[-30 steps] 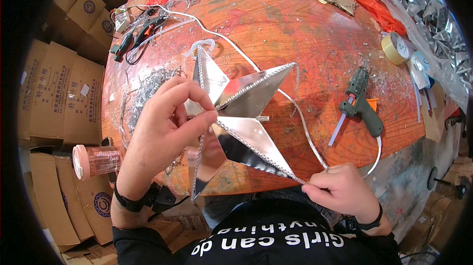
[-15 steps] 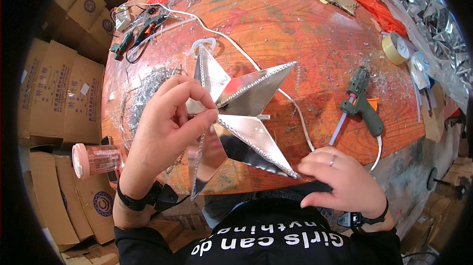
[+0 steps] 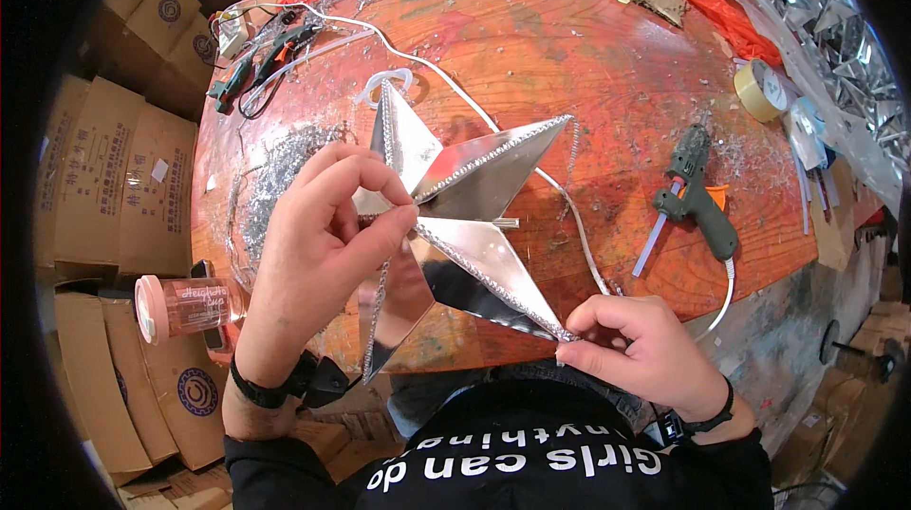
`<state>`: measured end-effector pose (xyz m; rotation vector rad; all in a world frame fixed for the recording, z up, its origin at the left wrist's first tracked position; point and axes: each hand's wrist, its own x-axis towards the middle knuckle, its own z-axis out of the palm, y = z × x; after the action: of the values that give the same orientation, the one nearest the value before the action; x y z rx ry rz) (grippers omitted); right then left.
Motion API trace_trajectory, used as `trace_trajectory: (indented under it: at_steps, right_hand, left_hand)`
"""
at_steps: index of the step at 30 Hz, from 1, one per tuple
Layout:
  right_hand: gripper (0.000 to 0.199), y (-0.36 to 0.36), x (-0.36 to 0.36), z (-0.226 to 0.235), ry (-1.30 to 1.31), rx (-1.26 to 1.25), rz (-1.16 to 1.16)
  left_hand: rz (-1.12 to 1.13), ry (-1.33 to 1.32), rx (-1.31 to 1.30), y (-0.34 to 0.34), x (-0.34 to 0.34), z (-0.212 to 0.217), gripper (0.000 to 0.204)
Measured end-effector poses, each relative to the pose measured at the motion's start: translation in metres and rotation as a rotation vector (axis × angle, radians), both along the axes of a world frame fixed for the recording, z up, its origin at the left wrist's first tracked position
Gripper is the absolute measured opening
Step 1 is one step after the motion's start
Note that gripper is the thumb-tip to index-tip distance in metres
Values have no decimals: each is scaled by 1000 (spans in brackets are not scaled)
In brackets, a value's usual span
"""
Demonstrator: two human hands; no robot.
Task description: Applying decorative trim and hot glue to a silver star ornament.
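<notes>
A shiny silver five-pointed star [image 3: 479, 240] stands at the near edge of the table, with silver beaded trim [image 3: 493, 287] running along its ridges. My left hand [image 3: 332, 221] covers its left side, thumb and forefinger pinched together at the centre where the trimmed ridges meet. At the tip of the near right point, my right hand [image 3: 631, 349] pinches the star's end and the trim there. The fingertips of both hands partly hide what lies between them. A loose strand of trim hangs by the upper right point.
A dark green glue gun [image 3: 700, 197] with a glue stick lies at right on the wooden table [image 3: 569, 64]. Tape [image 3: 761, 91] and silver pieces [image 3: 845, 45] sit beyond. A white cord [image 3: 441, 78] crosses behind the star. A pink-lidded cup [image 3: 185, 308] lies at left, near cardboard boxes [image 3: 119, 168].
My right hand has moved slightly left and closed its thumb and fingers on the star's near right tip. My left hand keeps its pinch at the centre.
</notes>
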<state>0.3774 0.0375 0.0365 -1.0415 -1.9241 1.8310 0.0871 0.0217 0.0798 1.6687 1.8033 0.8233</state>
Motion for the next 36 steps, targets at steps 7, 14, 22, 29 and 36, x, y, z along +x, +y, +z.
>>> trace_trajectory:
  at_steps: [7, 14, 22, 29, 36]
  right_hand:
    - [14, -4, 0, -8, -9, 349, -114]
    - [15, -5, -1, -13, -23, 555, -170]
    - [12, -1, 5, -10, 47, 319, -95]
    - [12, 1, 9, -10, 125, -96, -99]
    - [15, 5, 8, -9, 86, -121, -82]
  left_hand:
    - [73, -31, -36, -4, 7, 1, 9]
    - [132, -32, 15, -8, 10, -6, 10]
    - [172, -12, 47, -10, 15, -8, 10]
    - [190, 9, 81, -9, 17, -6, 11]
    - [185, 11, 96, -9, 15, -9, 11]
